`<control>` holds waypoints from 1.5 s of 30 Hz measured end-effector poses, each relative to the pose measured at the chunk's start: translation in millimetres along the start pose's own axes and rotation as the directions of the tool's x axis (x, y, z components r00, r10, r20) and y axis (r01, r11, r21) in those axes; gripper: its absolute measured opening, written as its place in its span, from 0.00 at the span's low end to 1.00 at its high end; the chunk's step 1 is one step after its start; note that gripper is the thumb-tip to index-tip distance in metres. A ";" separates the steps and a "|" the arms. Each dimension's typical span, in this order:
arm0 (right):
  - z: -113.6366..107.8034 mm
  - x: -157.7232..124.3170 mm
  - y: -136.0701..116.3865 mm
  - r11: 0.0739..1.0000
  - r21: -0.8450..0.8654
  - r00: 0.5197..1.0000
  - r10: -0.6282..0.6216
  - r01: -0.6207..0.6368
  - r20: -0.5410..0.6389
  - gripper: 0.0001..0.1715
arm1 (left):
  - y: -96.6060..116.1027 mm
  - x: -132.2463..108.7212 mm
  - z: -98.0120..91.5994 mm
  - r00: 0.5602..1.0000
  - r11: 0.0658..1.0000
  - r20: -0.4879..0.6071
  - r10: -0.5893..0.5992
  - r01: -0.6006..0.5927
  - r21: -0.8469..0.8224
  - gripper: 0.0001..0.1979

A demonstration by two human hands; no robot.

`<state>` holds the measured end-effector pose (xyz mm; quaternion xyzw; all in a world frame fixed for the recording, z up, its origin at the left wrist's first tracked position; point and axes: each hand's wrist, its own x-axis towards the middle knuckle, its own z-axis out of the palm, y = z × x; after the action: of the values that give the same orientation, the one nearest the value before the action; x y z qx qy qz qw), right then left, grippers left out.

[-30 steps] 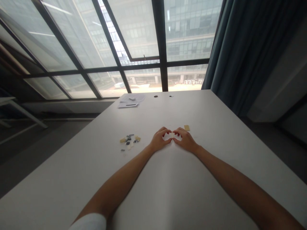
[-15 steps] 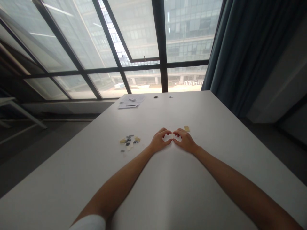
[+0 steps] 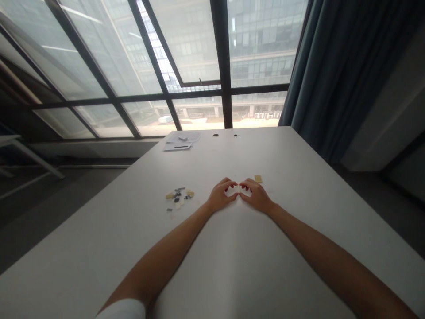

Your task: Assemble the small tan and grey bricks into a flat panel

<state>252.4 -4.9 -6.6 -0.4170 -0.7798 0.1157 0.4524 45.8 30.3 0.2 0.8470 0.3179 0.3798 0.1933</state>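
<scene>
My left hand (image 3: 220, 195) and my right hand (image 3: 255, 195) meet over the middle of the table, fingertips almost touching. Both are closed in a pinch, thumb and fingers curved round a small whitish piece (image 3: 238, 189) that shows between them. It is too small and blurred to tell its exact shape. Just behind my right hand lies a yellow studded building plate (image 3: 258, 178). Left of my left hand, a loose pile of small building pieces (image 3: 179, 195) in yellow, grey, black and off-white is spread out on the table.
The white table (image 3: 282, 155) reaches to the windows. Papers (image 3: 181, 141) with a small white object on top lie at its far left corner. Two dark round spots (image 3: 215, 135) mark the far edge. A blue curtain (image 3: 318, 79) hangs at the right.
Almost nothing differs. Both hands keep their place and their pinch, with at most a tiny shift of the fingers around the whitish piece.
</scene>
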 end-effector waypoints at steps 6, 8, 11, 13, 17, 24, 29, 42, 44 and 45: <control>0.1 0.0 -0.3 1.000 0.007 1.000 0.003 -0.003 -0.001 0.15 | 0.1 0.0 -0.2 1.000 1.000 0.000 -0.002 0.002 -0.002 0.16; -0.2 0.0 -1.0 1.000 0.006 1.000 0.004 -0.004 -0.005 0.14 | -0.4 0.0 0.0 1.000 1.000 -0.001 -0.002 0.002 -0.002 0.16; -0.6 0.1 -1.7 1.000 0.003 1.000 0.001 -0.001 -0.005 0.14 | -1.1 0.0 0.1 1.000 1.000 0.004 -0.002 0.002 -0.012 0.16; -0.6 0.2 -1.7 1.000 0.000 1.000 -0.001 0.001 -0.007 0.14 | -1.0 0.0 -0.1 1.000 1.000 0.003 0.002 -0.001 -0.016 0.16; -0.2 0.3 -0.9 1.000 -0.005 1.000 0.002 -0.002 -0.007 0.14 | 0.1 -0.1 -0.7 1.000 1.000 0.004 0.003 -0.003 -0.015 0.15; -0.5 0.1 -0.9 1.000 -0.003 1.000 0.005 -0.005 0.002 0.14 | -2.7 -0.3 0.5 1.000 1.000 -0.001 0.008 -0.008 -0.014 0.16; 0.1 0.4 -0.3 1.000 0.007 1.000 -0.002 0.002 -0.004 0.14 | -2.4 -0.1 0.4 1.000 1.000 0.011 0.000 0.001 -0.018 0.16; 0.1 0.7 -1.0 1.000 0.016 1.000 0.000 0.000 -0.007 0.14 | -4.8 -0.5 1.5 1.000 1.000 -0.008 0.012 -0.012 -0.017 0.15; 0.6 0.5 -0.4 1.000 0.017 1.000 0.002 -0.002 -0.008 0.14 | -5.2 -0.5 1.5 1.000 1.000 -0.005 0.012 -0.012 -0.018 0.16; 0.8 0.4 0.0 1.000 0.018 1.000 0.003 -0.003 -0.009 0.14 | -5.3 -0.5 1.5 1.000 1.000 -0.005 0.013 -0.013 -0.017 0.16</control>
<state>251.6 -4.5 -6.8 -0.4145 -0.7760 0.1216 0.4596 44.7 33.7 -4.0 0.8463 0.3097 0.3858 0.1975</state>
